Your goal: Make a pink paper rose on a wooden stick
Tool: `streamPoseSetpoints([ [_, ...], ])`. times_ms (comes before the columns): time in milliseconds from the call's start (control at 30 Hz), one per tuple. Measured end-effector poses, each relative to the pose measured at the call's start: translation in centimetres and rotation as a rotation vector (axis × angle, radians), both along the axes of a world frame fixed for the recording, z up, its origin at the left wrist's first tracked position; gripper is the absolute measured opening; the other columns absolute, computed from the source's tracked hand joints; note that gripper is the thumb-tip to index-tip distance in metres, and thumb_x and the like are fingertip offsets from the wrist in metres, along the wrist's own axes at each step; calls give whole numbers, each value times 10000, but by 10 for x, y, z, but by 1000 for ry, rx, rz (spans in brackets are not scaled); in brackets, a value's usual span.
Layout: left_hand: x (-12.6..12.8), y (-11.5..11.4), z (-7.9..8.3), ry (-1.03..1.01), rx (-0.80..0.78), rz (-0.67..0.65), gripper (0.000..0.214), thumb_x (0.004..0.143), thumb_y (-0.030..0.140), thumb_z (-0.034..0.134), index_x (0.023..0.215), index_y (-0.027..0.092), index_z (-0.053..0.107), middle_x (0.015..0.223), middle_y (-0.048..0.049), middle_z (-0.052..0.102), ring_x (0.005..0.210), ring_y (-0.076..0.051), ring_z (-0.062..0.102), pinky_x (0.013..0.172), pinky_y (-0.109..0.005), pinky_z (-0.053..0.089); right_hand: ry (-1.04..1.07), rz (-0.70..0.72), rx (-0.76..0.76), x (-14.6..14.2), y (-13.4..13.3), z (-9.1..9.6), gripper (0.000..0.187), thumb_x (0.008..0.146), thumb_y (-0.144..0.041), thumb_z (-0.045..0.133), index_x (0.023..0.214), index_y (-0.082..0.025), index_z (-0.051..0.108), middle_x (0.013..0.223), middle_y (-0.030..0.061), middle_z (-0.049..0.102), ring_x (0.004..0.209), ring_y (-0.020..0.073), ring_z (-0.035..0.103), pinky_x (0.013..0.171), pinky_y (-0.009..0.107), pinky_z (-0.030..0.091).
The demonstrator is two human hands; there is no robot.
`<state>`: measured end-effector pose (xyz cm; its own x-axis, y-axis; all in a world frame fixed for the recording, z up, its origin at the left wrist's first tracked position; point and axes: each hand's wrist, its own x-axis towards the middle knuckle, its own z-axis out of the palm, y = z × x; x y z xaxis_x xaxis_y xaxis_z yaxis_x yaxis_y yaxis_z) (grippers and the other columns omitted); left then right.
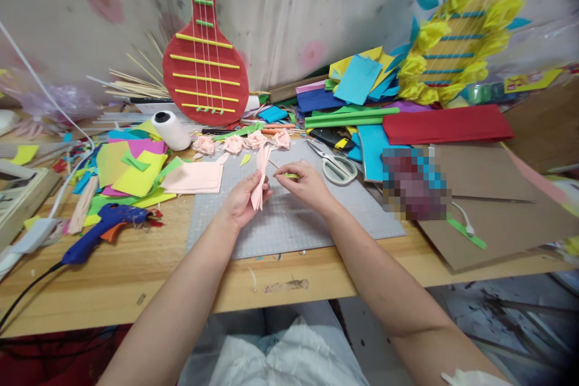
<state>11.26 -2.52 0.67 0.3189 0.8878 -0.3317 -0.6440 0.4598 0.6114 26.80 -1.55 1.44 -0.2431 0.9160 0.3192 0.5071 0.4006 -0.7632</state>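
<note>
Over the grey cutting mat, my left hand is closed around a pale pink pleated paper, pinched at its middle and fanned at both ends. Just to the right, my right hand is closed with fingertips together. A yellow-green bit shows at those fingers, and a thin pale strand runs between them and the paper; what exactly they grip is unclear. Behind the hands stand pink paper flowers in a row. A stack of pink paper sheets lies left of my left hand. Scissors rest right of my right hand.
A blue glue gun lies at left, near coloured paper scraps and a white thread spool. A red paper lute stands behind. Brown cardboard and a red paper roll occupy the right, below a yellow-flowered instrument.
</note>
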Motion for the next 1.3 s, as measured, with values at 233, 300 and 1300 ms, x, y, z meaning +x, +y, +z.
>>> streamPoseSetpoints([
  [233, 0, -1, 0, -28, -20, -22, 131, 810, 207, 493, 725, 115, 530, 588, 35, 488, 482, -26, 512, 502, -158, 519, 261, 37, -185, -8, 3, -11, 180, 721, -345, 554, 731, -183, 632, 758, 9, 637, 744, 135, 546, 706, 265, 405],
  [300, 1, -1, -2, -16, -31, -34, 132, 813, 206, 489, 734, 111, 534, 584, 30, 499, 481, -30, 517, 503, -160, 520, 336, 37, -265, -11, 3, -13, 208, 694, -375, 576, 703, -171, 614, 705, 0, 617, 659, 113, 536, 648, 244, 402],
  [1300, 10, 1, -16, 489, 321, 274, 224, 593, 277, 701, 716, 151, 563, 638, 46, 563, 596, -51, 535, 623, -173, 443, 262, -18, -304, -14, 4, -20, 208, 674, -367, 591, 703, -162, 617, 700, 4, 638, 664, 126, 577, 656, 239, 404],
])
